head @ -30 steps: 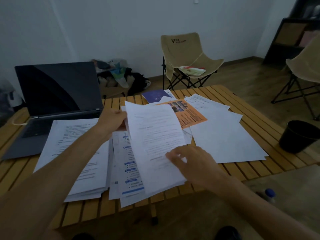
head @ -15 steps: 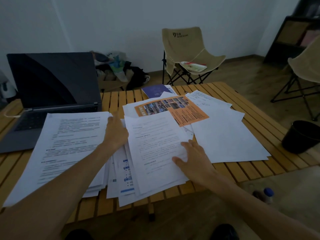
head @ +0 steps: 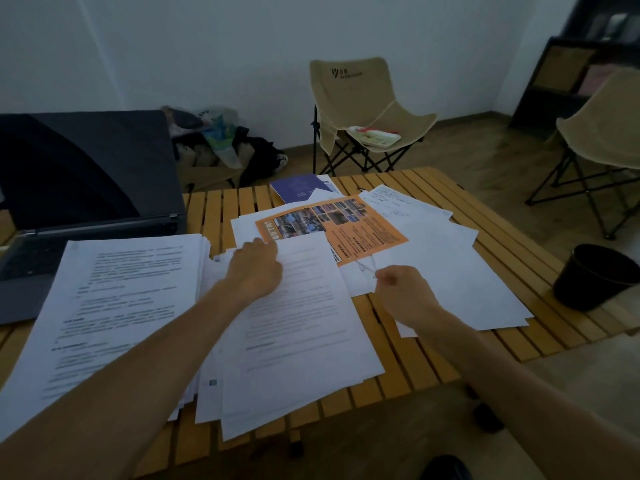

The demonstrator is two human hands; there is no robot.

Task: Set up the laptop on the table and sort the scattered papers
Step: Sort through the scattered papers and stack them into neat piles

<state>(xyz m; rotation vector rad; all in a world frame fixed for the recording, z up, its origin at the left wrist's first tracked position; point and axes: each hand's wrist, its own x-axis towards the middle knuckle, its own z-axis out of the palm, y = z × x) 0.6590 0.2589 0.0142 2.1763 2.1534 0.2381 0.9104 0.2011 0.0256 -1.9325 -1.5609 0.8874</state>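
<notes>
Papers [head: 298, 317] — long axis ran away from the person; left hand [head: 254, 268] pressed their far edge, nearer than right hand [head: 403, 292], fingers curled, contents unclear.

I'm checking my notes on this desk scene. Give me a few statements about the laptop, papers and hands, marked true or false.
1. The laptop is open on the table. True.
2. The orange flyer lies on the beige chair. False: it lies among the papers on the table.
3. The left hand rests on the printed sheets. True.
4. The black bin stands on the table. False: it stands on the floor beside it.
5. The right hand has curled fingers. True.
</notes>
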